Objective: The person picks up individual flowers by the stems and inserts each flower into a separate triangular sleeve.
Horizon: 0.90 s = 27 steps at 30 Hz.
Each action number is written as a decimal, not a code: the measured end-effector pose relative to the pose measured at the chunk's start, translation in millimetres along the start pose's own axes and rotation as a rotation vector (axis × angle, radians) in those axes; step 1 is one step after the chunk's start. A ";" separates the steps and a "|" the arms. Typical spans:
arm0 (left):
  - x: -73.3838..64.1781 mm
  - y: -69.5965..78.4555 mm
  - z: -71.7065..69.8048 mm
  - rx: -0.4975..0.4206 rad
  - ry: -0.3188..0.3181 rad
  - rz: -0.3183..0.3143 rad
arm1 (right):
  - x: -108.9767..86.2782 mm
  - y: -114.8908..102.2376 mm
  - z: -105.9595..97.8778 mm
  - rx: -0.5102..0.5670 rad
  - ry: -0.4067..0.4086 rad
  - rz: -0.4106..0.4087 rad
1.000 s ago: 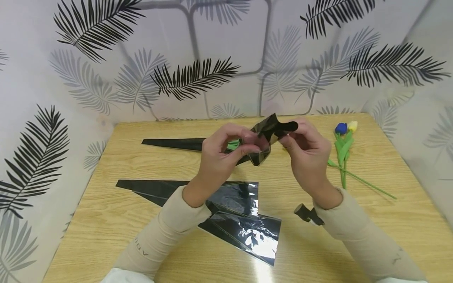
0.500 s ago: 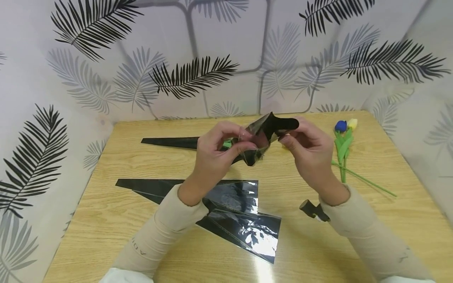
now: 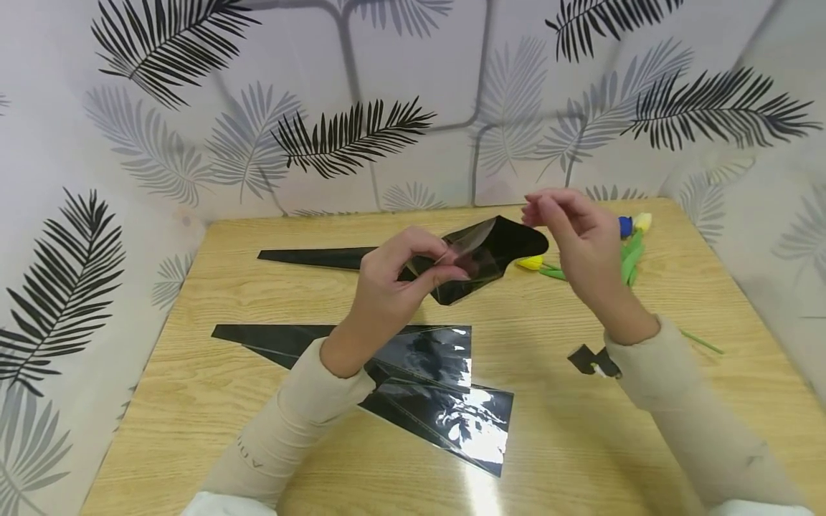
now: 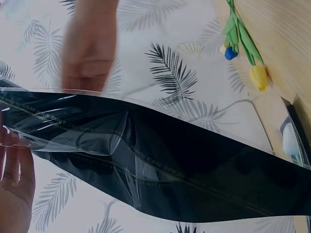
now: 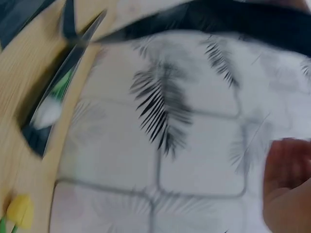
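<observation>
My left hand (image 3: 400, 283) pinches a flower wrapping sleeve (image 3: 519, 242) by its side, holding it up over the table. The sleeve has a black back and a clear front, and its wide, rounded mouth points right and gapes. In the left wrist view, the sleeve (image 4: 194, 165) stretches across most of the frame, with a line of small print along it. My right hand (image 3: 584, 247) is raised just beyond the mouth, holding nothing, fingers loosely bent and apart from the film. The right hand (image 5: 291, 184) also shows at the edge of the right wrist view.
Two more black sleeves (image 3: 445, 423) lie overlapping in front. Behind the left hand lies another sleeve (image 3: 310, 258), with a white tulip (image 5: 47, 111) inside. A yellow tulip (image 3: 530, 263), a blue tulip (image 3: 625, 226) and a pale yellow one (image 3: 642, 222) lie right, near a dark scrap (image 3: 583, 359).
My right hand has let go of the sleeve's edge and moved right and up. The mouth has spread wider, and the yellow tulip now shows. The left hand keeps its pinch, almost unmoved.
</observation>
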<state>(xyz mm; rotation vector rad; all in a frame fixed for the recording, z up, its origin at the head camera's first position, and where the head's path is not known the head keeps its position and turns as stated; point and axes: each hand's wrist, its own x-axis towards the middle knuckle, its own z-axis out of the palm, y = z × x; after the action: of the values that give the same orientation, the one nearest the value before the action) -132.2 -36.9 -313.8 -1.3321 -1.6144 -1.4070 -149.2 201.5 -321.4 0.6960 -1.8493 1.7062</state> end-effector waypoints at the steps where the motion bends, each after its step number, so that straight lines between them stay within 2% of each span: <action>1: -0.4 -0.5 -0.8 0.009 -0.006 0.006 | 2.7 6.5 -5.4 -0.070 -0.024 0.079; 3: -1.7 -1.4 -2.4 0.028 -0.021 0.018 | 6.5 20.8 -15.8 -0.276 -0.105 0.229; 5: -3.4 -2.4 -3.9 0.043 -0.038 0.027 | 7.4 36.8 -25.9 -0.498 -0.218 0.345; 7: -4.8 -3.0 -5.6 0.050 -0.063 0.032 | 6.0 51.5 -34.2 -0.654 -0.311 0.409; 9: -5.4 -3.3 -7.3 0.059 -0.094 0.035 | 4.3 64.4 -40.5 -0.744 -0.390 0.446; 11: -5.5 -2.9 -8.9 0.073 -0.125 0.037 | 2.5 74.5 -45.4 -0.795 -0.452 0.471; 15: -6.3 -1.4 -11.5 0.111 -0.168 0.036 | 0.5 91.0 -51.4 -0.856 -0.506 0.510; 22: -11.0 0.2 -13.4 0.138 -0.186 0.019 | -3.8 110.0 -56.6 -0.897 -0.577 0.612; 27: -11.0 -1.3 -13.3 0.144 -0.191 0.023 | -7.3 120.7 -59.9 -0.936 -0.593 0.633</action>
<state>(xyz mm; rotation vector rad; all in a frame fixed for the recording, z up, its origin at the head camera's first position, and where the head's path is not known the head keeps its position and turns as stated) -132.1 -52.6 -320.9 -1.4300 -1.7810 -1.1551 -224.2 270.1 -410.1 0.2093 -3.1639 0.6963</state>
